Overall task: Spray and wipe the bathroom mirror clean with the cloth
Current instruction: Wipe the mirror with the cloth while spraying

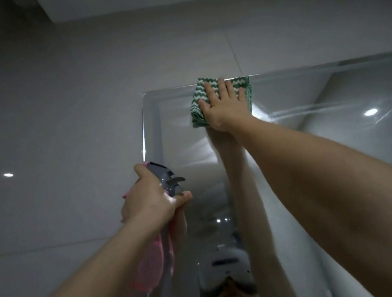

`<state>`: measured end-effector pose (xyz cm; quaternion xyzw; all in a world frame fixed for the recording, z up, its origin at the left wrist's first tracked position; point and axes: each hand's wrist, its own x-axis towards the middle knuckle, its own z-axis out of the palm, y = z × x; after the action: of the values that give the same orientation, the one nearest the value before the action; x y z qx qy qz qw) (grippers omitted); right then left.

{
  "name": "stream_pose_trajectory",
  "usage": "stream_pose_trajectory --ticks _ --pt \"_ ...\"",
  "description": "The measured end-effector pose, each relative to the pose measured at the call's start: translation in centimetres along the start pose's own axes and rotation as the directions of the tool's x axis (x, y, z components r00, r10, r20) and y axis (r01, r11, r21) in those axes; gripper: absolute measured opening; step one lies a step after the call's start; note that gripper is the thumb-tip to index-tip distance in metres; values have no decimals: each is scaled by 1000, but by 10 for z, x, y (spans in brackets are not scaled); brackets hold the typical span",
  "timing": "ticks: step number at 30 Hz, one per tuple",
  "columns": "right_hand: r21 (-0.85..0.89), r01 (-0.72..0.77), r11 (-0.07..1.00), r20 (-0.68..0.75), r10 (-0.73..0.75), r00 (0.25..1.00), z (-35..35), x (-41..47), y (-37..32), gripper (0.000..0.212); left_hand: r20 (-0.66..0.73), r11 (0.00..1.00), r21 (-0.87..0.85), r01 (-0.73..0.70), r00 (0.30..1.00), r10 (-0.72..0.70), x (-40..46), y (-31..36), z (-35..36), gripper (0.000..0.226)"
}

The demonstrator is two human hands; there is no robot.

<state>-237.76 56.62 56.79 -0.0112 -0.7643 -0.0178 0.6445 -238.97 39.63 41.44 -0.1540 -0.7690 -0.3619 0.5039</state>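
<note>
Two hands: both were raised toward the glass.
Wall (pixel 42 122): grey tiles lay left of the mirror.
Left hand (pixel 146 198): fingers were curled round the neck of a pink spray bottle (pixel 154 261), near the mirror's left edge.
Mirror (pixel 345 149): wet streaks showed across its upper part.
Right hand (pixel 224 107): fingers were straight and slightly spread, pressing the green-and-white cloth (pixel 197 101) flat at the mirror's top edge.

Support: wall-mounted bathroom mirror (pixel 345 149), wet-streaked | On it: folded green-and-white zigzag cloth (pixel 196 104), at top edge, flat against glass
</note>
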Motion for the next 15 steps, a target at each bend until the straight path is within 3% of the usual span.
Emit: stream_pose_trajectory --ticks 6,15 --pt "14 12 1000 -17 -11 1000 1 11 3 58 -9 1000 3 -29 1000 29 0 -4 1 91" --pt "-20 118 993 79 -117 990 -13 0 45 59 -20 998 59 21 1000 -20 -6 1 1 92"
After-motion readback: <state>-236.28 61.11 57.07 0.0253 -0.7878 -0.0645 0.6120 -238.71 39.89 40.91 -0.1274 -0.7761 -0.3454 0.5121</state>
